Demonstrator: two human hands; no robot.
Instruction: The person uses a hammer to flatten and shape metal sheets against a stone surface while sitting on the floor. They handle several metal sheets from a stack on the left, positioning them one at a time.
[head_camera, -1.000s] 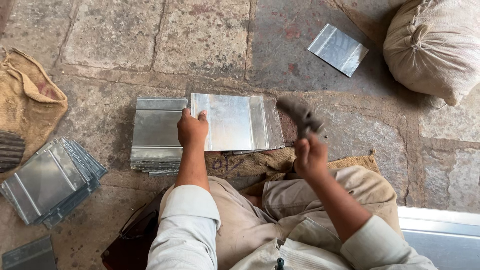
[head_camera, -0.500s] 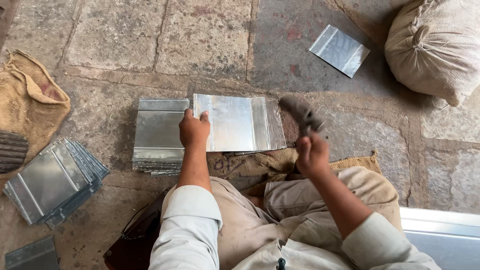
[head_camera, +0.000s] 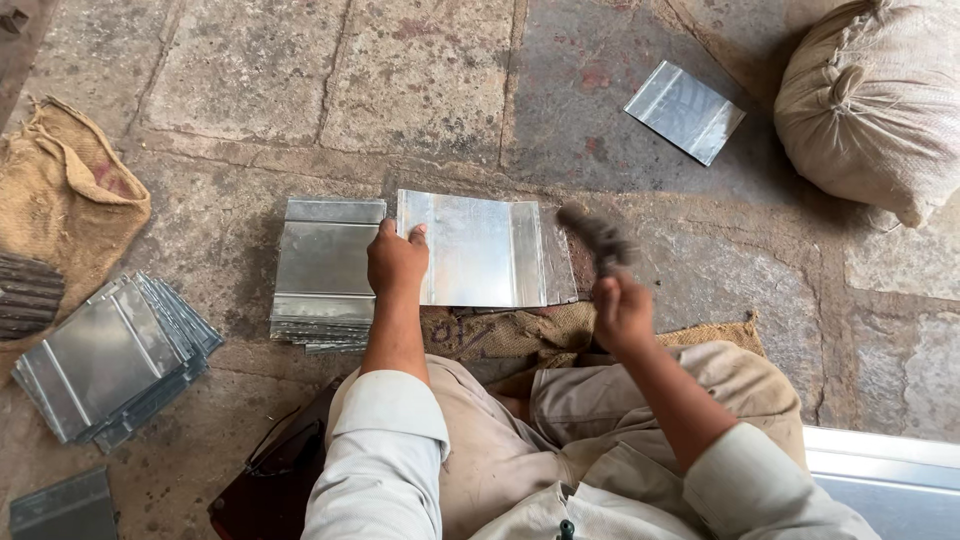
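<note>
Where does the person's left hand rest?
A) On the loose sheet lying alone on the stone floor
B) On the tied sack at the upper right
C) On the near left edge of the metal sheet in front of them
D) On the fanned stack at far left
C: the left hand presses on the left edge of the metal sheet, while the right hand holds a hammer raised over its right side.

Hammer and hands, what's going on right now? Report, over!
Left hand pressing flat on metal sheet. Right hand gripping hammer, raised over the sheet's right edge. Stack of sheets beside left hand, nothing in between.

Shiny metal sheet (head_camera: 480, 250), rough stone floor (head_camera: 420, 80)
</note>
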